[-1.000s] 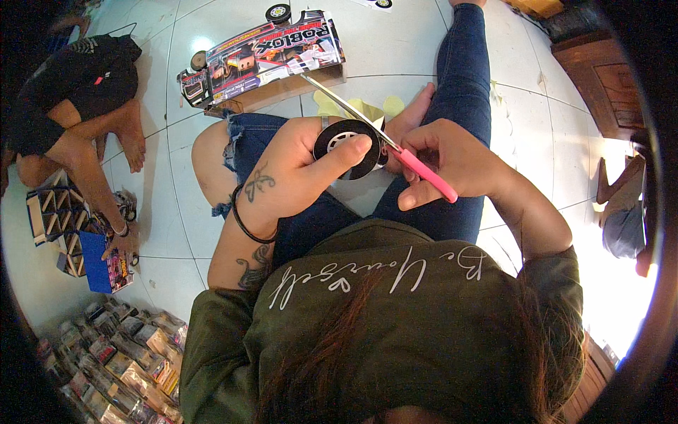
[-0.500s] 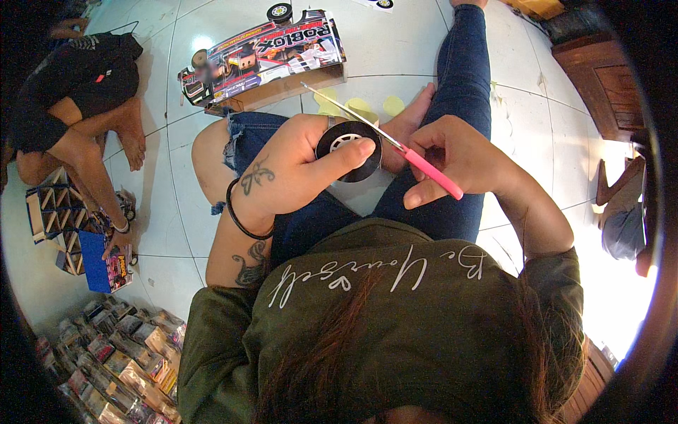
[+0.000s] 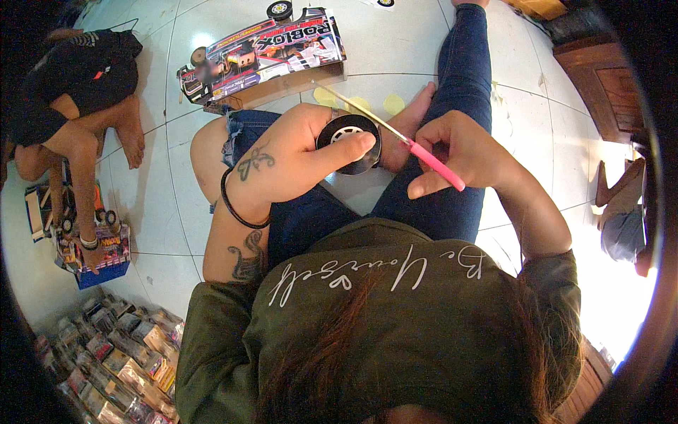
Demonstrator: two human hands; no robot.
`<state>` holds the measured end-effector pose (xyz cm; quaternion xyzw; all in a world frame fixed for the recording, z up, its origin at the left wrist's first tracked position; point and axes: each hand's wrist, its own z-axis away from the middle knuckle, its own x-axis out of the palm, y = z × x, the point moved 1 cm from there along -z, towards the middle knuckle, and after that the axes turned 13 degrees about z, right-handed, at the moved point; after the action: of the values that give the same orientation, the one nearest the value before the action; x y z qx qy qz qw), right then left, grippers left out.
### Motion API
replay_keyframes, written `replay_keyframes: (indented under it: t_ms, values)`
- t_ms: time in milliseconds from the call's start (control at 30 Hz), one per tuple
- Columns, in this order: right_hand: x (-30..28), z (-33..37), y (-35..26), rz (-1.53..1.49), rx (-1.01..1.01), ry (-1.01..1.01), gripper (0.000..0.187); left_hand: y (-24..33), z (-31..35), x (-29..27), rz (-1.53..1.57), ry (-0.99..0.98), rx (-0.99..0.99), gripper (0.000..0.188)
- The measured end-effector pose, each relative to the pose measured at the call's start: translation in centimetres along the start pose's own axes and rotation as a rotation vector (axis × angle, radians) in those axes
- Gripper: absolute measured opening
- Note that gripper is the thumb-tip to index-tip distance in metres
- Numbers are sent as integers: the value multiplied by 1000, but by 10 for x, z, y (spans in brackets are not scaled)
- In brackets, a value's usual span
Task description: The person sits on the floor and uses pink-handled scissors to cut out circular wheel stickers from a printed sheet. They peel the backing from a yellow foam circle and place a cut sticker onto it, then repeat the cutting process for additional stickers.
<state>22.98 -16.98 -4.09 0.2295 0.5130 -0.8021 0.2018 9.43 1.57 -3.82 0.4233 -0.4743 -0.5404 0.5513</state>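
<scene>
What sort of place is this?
Possibly a home doubling as a craft workshop: panelled wooden furniture at right, a printed cardboard model vehicle, and a mass of small, seemingly wrapped items at lower left.

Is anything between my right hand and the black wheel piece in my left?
Yes, partly: the pink-handled scissors in your right hand slant past the wheel piece's upper right edge, and the thumb of your left hand lies across its face. Nothing else visible blocks it.
</scene>
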Motion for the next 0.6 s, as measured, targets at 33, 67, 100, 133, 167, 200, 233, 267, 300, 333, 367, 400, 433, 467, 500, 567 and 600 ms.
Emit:
replay_keyframes:
  t_ms: [33, 67, 100, 133, 167, 200, 233, 267, 300, 333, 367, 400, 433, 467, 500, 567, 600]
  values:
    - [1, -1, 8, -20, 30, 62, 44, -1, 0, -1, 19, -5, -23, 26]
    - [3, -4, 17, -40, 60, 125, 43, -4, -1, -2, 37, -9, -45, 25]
    - [5, -9, 29, -88, 29, 198, 43, -7, -3, -4, 97, 4, -56, 25]
    - [0, -22, 46, 129, 172, 263, 46, -12, -7, -4, 155, 17, -66, 25]
    - [-1, -33, 64, 253, 268, 331, 49, -18, -11, -3, 231, 21, -38, 26]
    - [-3, -43, 81, 367, 315, 421, 53, -26, -14, -1, 392, 32, 20, 29]
    - [-1, -57, 99, 516, 354, 451, 51, -35, -18, 1, 530, 59, 29, 36]
    - [3, -72, 114, 664, 365, 485, 49, -43, -20, 2, 637, 113, 24, 38]
    - [6, -88, 129, 759, 443, 411, 50, -52, -21, 0, 735, 179, 3, 39]
    - [10, -104, 142, 867, 545, 319, 51, -60, -22, 1, 800, 219, 27, 42]
    - [15, -118, 153, 974, 644, 227, 53, -67, -22, 2, 851, 230, 23, 44]
    - [22, -127, 161, 994, 650, 226, 52, -73, -19, 1, 977, 225, 17, 46]
    - [25, -135, 168, 1007, 667, 201, 51, -77, -16, 0, 1088, 243, -11, 48]
    - [25, -139, 174, 986, 630, 109, 51, -81, -13, -1, 1100, 244, -1, 49]
    - [24, -141, 180, 962, 587, 22, 51, -83, -10, -2, 1125, 222, 30, 50]
    - [23, -145, 183, 941, 560, 7, 47, -87, -11, -8, 982, 280, 18, 38]
    - [18, -145, 183, 856, 591, 85, 45, -88, -12, -7, 901, 350, 14, 32]
